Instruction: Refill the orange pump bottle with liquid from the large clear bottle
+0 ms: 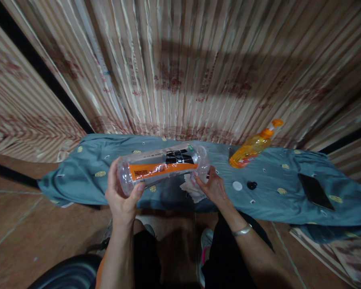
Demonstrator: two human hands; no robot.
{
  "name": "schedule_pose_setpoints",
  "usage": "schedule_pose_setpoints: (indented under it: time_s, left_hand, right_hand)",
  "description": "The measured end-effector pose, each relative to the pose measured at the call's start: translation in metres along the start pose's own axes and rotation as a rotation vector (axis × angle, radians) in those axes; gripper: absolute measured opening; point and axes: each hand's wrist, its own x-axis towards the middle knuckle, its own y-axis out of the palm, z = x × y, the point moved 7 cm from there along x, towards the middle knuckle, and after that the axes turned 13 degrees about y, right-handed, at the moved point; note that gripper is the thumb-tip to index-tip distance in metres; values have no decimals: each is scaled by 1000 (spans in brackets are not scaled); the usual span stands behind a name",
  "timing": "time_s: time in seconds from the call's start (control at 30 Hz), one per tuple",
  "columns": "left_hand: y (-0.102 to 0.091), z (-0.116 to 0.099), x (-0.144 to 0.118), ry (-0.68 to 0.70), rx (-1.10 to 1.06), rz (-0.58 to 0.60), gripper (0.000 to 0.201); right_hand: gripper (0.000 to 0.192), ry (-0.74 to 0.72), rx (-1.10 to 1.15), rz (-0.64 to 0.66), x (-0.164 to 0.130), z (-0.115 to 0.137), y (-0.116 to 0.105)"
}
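A large clear plastic bottle with an orange and black label lies nearly level in the air above the bench. My left hand wraps round its left end, thumb in front. At the right end, my right hand grips the clear plastic there; the fingertips are partly hidden. Just below that end lies a crumpled whitish tissue or cloth with ragged edges. To the right of my right hand, a white round cap and a small black cap-like piece rest on the sheet.
A teal patterned sheet covers the narrow bench. Toward its back right, an orange pump bottle leans at a slant in view. A dark phone-like slab lies farther right. Striped curtain hangs behind; a black round seat is at lower left.
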Motion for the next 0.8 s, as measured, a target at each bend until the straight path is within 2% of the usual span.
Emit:
schedule_pose_setpoints:
  time_s: [0.23, 0.8]
  left_hand:
    - [-1, -2, 2, -7, 73, -6, 86]
    - [-2, 3, -2, -5, 45, 19, 84]
  right_hand:
    - [56, -14, -19, -6, 1, -1, 2]
    - [56, 0, -8, 2, 1, 0, 1]
